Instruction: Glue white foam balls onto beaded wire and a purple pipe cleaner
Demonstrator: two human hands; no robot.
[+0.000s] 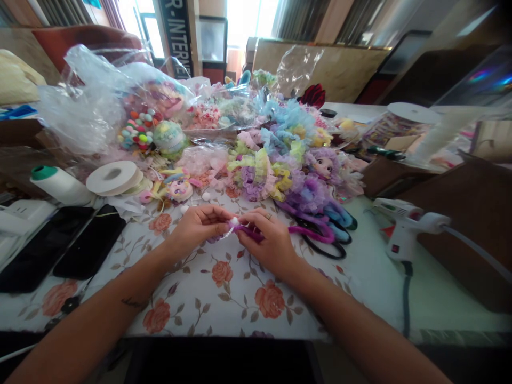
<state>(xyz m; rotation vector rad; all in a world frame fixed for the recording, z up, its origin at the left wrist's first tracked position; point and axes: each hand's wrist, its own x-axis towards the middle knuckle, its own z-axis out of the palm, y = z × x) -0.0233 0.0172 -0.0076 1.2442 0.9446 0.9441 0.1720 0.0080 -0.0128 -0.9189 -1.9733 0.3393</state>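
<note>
Forearms reach over the floral tabletop (224,298). Left hand (196,226) and right hand (268,240) meet above it, fingers pinched together on a purple trim (247,231) with a white pompom (234,221). Scissors (320,234) lie just right.

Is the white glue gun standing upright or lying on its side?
Upright: the glue gun stands on the table, nozzle pointing left, handle down.

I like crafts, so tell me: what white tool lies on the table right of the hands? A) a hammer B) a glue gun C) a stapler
B: a white glue gun with a cord lies on the table, right of the right hand.
</note>
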